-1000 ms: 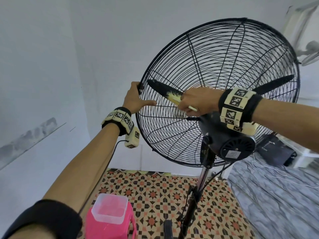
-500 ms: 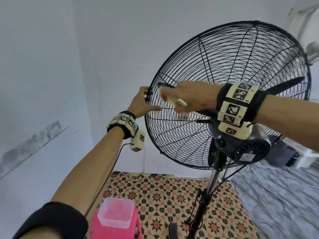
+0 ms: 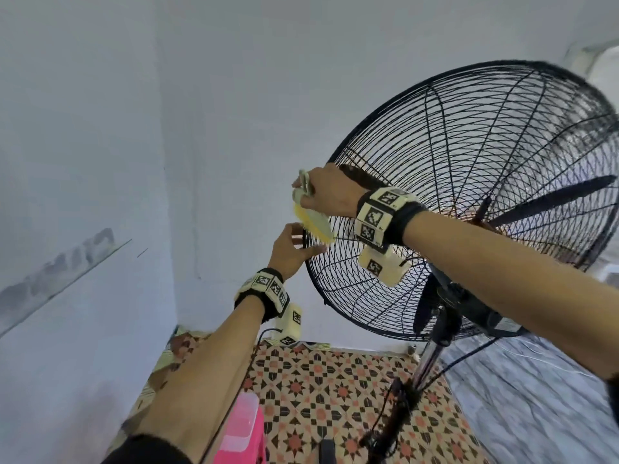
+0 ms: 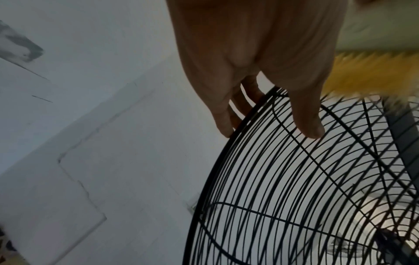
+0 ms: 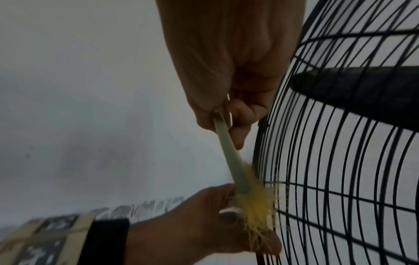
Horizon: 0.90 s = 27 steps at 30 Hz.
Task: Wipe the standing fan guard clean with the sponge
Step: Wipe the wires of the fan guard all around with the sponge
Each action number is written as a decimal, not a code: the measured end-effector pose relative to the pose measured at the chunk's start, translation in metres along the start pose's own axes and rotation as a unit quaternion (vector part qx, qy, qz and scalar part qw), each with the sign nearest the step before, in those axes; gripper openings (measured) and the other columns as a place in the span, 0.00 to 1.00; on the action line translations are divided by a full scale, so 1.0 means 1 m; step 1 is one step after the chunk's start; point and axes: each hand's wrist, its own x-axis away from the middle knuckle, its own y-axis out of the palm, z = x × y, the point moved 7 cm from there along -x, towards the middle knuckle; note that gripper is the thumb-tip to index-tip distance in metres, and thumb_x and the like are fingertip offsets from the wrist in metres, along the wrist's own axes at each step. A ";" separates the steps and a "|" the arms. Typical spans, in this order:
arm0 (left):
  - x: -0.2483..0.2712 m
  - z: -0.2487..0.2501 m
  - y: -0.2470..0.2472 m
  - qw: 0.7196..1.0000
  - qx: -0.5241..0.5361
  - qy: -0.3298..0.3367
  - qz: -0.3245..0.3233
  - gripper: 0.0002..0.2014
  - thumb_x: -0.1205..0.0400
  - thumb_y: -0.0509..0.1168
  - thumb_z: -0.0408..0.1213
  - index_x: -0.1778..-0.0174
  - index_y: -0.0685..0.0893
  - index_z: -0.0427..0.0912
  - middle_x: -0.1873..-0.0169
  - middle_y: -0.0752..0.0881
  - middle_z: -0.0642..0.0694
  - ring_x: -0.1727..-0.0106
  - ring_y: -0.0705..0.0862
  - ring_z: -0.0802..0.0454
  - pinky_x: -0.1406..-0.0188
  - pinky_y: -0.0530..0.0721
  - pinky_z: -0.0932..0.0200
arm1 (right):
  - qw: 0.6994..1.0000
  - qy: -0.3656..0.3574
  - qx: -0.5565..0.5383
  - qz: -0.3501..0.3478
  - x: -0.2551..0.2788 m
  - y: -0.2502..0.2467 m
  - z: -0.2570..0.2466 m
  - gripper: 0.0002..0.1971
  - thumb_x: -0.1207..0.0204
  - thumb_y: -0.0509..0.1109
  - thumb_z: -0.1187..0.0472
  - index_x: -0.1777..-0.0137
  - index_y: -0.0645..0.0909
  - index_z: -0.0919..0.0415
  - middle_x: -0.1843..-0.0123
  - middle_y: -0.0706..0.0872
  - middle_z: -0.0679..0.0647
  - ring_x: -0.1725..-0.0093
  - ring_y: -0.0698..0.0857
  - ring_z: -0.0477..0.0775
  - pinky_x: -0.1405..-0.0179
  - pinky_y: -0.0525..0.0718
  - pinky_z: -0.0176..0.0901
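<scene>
The black wire fan guard (image 3: 469, 155) fills the right of the head view, with dark blades behind it. My right hand (image 3: 321, 195) grips a brush (image 3: 315, 226) with a pale handle and yellow bristles, not a sponge. The bristles (image 5: 256, 206) press against the guard's left rim (image 5: 258, 161), just above my left hand (image 3: 294, 249). That hand holds the same rim (image 4: 238, 132), thumb (image 4: 310, 125) on the near wires and fingers behind. The blurred bristles (image 4: 362, 75) show beside the left thumb.
The fan's motor housing (image 3: 469, 306) and pole (image 3: 432, 356) stand under my right forearm, with a cable (image 3: 465, 360) hanging beside. A pink stool (image 3: 241, 443) with a clear container (image 3: 239, 420) stands below my left arm on the patterned floor (image 3: 335, 396). White walls close the left and back.
My right hand has carried the brush leftward from the guard's middle to its left rim, above my left hand. The left hand has kept its hold on the rim.
</scene>
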 end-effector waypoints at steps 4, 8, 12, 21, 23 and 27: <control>-0.003 -0.002 0.004 1.000 0.002 0.009 -0.002 0.36 0.30 0.87 0.46 0.31 0.76 0.43 0.38 0.84 0.50 0.38 0.84 0.50 0.50 0.84 0.66 | 0.999 0.008 0.045 -0.002 0.000 0.009 -0.006 0.16 0.21 0.66 0.50 0.41 0.84 0.60 0.46 0.88 0.57 0.53 0.84 0.57 0.44 0.86 0.52; -0.007 0.002 0.008 1.000 -0.020 -0.004 -0.017 0.43 0.32 0.87 0.50 0.26 0.72 0.42 0.36 0.82 0.50 0.37 0.83 0.51 0.45 0.82 0.62 | 0.984 0.015 0.115 0.136 0.007 -0.057 -0.021 0.07 0.14 0.63 0.61 0.43 0.80 0.63 0.55 0.78 0.55 0.60 0.80 0.55 0.57 0.83 0.47; -0.010 0.000 0.008 0.999 -0.025 -0.023 -0.023 0.46 0.32 0.88 0.48 0.24 0.70 0.39 0.32 0.82 0.45 0.33 0.83 0.47 0.29 0.83 0.50 | 0.950 -0.035 0.219 0.219 0.012 -0.077 -0.051 0.13 0.10 0.56 0.61 0.30 0.75 0.64 0.53 0.83 0.55 0.62 0.76 0.55 0.63 0.73 0.48; -0.003 -0.007 0.011 0.997 -0.051 -0.002 -0.060 0.48 0.30 0.81 0.57 0.18 0.67 0.42 0.30 0.86 0.42 0.32 0.85 0.40 0.33 0.83 0.45 | 0.971 -0.086 0.222 -0.011 0.010 0.035 -0.057 0.10 0.13 0.62 0.65 0.34 0.76 0.64 0.64 0.68 0.49 0.68 0.72 0.49 0.67 0.71 0.46; -0.004 -0.008 0.010 0.997 -0.016 -0.017 -0.070 0.48 0.31 0.83 0.57 0.21 0.66 0.43 0.31 0.85 0.45 0.32 0.86 0.43 0.28 0.82 0.44 | 0.980 -0.076 0.181 0.028 0.010 0.016 -0.056 0.15 0.12 0.59 0.64 0.27 0.73 0.61 0.63 0.72 0.50 0.70 0.70 0.48 0.67 0.72 0.45; -0.005 -0.009 0.008 0.997 -0.013 -0.006 -0.078 0.36 0.22 0.81 0.47 0.27 0.66 0.46 0.34 0.87 0.45 0.36 0.88 0.46 0.31 0.84 0.48 | 0.960 -0.063 0.242 0.129 0.019 -0.012 -0.041 0.19 0.11 0.53 0.65 0.21 0.65 0.65 0.38 0.81 0.61 0.61 0.75 0.52 0.65 0.73 0.44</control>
